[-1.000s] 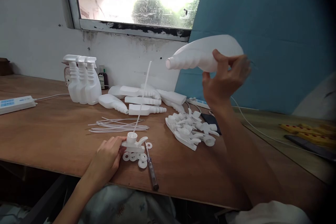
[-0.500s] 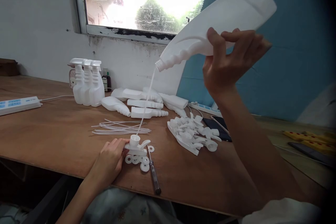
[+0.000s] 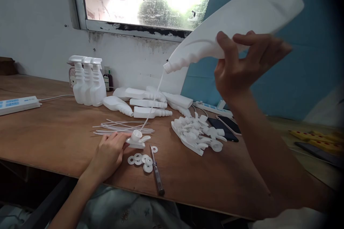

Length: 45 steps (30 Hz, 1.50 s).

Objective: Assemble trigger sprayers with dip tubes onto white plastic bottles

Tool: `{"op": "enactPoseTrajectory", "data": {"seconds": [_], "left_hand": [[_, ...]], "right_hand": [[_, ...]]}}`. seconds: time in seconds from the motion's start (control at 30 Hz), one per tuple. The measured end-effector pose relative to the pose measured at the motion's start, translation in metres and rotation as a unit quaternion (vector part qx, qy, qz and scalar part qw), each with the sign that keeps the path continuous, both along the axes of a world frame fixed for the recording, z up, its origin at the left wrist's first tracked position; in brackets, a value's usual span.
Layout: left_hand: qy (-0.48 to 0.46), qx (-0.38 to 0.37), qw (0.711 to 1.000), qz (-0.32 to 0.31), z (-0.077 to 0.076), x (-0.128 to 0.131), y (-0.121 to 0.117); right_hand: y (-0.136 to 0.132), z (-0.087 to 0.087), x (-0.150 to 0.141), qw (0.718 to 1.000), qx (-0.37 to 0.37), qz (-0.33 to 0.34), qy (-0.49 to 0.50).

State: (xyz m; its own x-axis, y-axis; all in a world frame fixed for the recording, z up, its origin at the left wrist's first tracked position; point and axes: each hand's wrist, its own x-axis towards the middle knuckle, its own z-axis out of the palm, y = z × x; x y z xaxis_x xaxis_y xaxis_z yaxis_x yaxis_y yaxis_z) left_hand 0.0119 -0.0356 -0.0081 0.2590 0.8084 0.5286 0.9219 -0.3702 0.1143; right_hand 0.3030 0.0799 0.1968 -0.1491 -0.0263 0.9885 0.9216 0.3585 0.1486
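My right hand grips a white plastic spray bottle, raised and tilted with its ribbed neck down to the left. A thin white tube runs from the bottle's mouth down to the round collar of a white trigger spray head. Whether the tube's lower end is fixed in the collar, I cannot tell. My left hand pinches that spray head by one end, just over the table. Several white ring washers and a screwdriver with a clear handle lie near it.
Loose white tubes lie behind my left hand. Several white bottles rest on their sides farther back, beside upright assembled spray bottles. A heap of spray heads sits to the right, by phones. A power strip is at left.
My right hand and the bottle have moved right and slightly up. The spray head in my left hand has shifted away from the washers, uncovering them, and the tube's lower end moved with it.
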Motion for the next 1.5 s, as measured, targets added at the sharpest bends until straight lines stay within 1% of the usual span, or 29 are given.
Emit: {"op": "enactPoseTrajectory", "data": {"seconds": [0.13, 0.2, 0.27, 0.3, 0.33, 0.4, 0.47, 0.53, 0.6, 0.63, 0.73, 0.83, 0.9, 0.93, 1.0, 1.1, 1.13, 1.2, 1.27, 1.33, 1.43, 1.5], "left_hand": [[0.069, 0.060, 0.995, 0.032, 0.019, -0.006, 0.001], [0.074, 0.080, 0.993, 0.051, 0.028, -0.011, 0.002], [0.057, 0.097, 0.992, 0.058, 0.037, -0.018, 0.004], [0.040, 0.106, 0.992, 0.053, 0.041, -0.021, 0.005], [0.019, 0.111, 0.993, 0.040, 0.045, -0.024, 0.006], [-0.030, 0.116, 0.993, 0.003, 0.055, -0.030, 0.007], [-0.073, 0.113, 0.990, -0.036, 0.066, -0.032, 0.007], [-0.105, 0.104, 0.987, -0.065, 0.080, -0.032, 0.006], [-0.130, 0.090, 0.984, -0.085, 0.093, -0.030, 0.007], [-0.143, 0.083, 0.982, -0.093, 0.099, -0.029, 0.008], [-0.188, 0.069, 0.970, -0.136, 0.112, -0.029, 0.017], [-0.241, 0.074, 0.947, -0.199, 0.120, -0.034, 0.026], [-0.287, 0.092, 0.928, -0.219, 0.123, -0.038, 0.027], [-0.312, 0.104, 0.918, -0.220, 0.124, -0.040, 0.026], [-0.360, 0.134, 0.900, -0.207, 0.124, -0.041, 0.022], [-0.399, 0.172, 0.885, -0.170, 0.120, -0.041, 0.016], [-0.405, 0.179, 0.882, -0.160, 0.118, -0.041, 0.016], [-0.414, 0.192, 0.877, -0.150, 0.114, -0.039, 0.016], [-0.408, 0.198, 0.879, -0.149, 0.111, -0.036, 0.018], [-0.377, 0.182, 0.897, -0.146, 0.109, -0.032, 0.020], [-0.332, 0.107, 0.926, -0.142, 0.106, -0.027, 0.023], [-0.324, 0.060, 0.934, -0.137, 0.104, -0.025, 0.025]], "right_hand": [[-0.007, 0.006, 0.008, 0.994, 0.057, -0.087, 0.016], [-0.009, 0.006, 0.011, 0.989, 0.085, -0.120, 0.007], [-0.012, 0.000, 0.013, 0.985, 0.102, -0.134, -0.023], [-0.014, -0.005, 0.014, 0.984, 0.108, -0.136, -0.046], [-0.017, -0.013, 0.013, 0.984, 0.099, -0.136, -0.066], [-0.025, -0.032, 0.011, 0.982, 0.091, -0.125, -0.104], [-0.036, -0.055, 0.006, 0.975, 0.116, -0.118, -0.145], [-0.047, -0.076, -0.001, 0.959, 0.141, -0.125, -0.210], [-0.059, -0.092, -0.007, 0.952, 0.154, -0.118, -0.236], [-0.064, -0.098, -0.010, 0.955, 0.142, -0.107, -0.238], [-0.079, -0.106, -0.018, 0.973, 0.038, -0.068, -0.219], [-0.093, -0.110, -0.026, 0.972, -0.027, -0.054, -0.228], [-0.103, -0.113, -0.033, 0.968, -0.090, -0.025, -0.233], [-0.107, -0.115, -0.037, 0.965, -0.127, 0.003, -0.228], [-0.113, -0.118, -0.048, 0.956, -0.189, 0.080, -0.209], [-0.114, -0.122, -0.063, 0.926, -0.279, 0.192, -0.164], [-0.113, -0.124, -0.067, 0.915, -0.309, 0.216, -0.145], [-0.108, -0.130, -0.073, 0.897, -0.356, 0.241, -0.105], [-0.101, -0.138, -0.075, 0.887, -0.381, 0.251, -0.072], [-0.095, -0.147, -0.075, 0.878, -0.397, 0.261, -0.054], [-0.090, -0.157, -0.071, 0.860, -0.422, 0.286, -0.027], [-0.088, -0.160, -0.070, 0.846, -0.442, 0.297, 0.001]]}}
